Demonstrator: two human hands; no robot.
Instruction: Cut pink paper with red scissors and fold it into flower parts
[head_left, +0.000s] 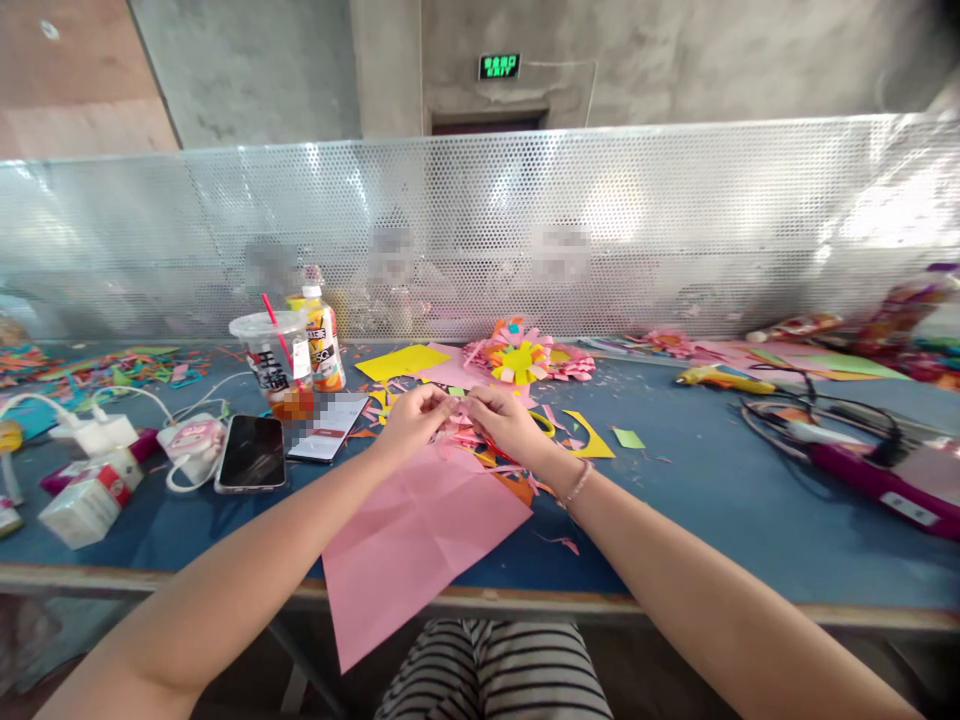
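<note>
My left hand [414, 415] and my right hand [504, 418] meet over the blue table [697, 500], both pinching a small fringed pink paper piece [457, 408] between their fingertips. Pink and orange paper scraps [480, 450] lie right under them. A large creased pink sheet [416, 545] lies below my hands and hangs over the table's near edge. A finished paper flower [519, 358] in pink, orange and yellow sits just beyond my hands.
A phone [251, 452], a card [327, 428], a plastic cup with a red straw [271, 362] and a bottle [322, 340] stand to the left. A charger [97, 432] and small boxes [86, 500] lie further left. A glue gun [720, 378] and cables [810, 425] are to the right, before a perforated metal screen [675, 220].
</note>
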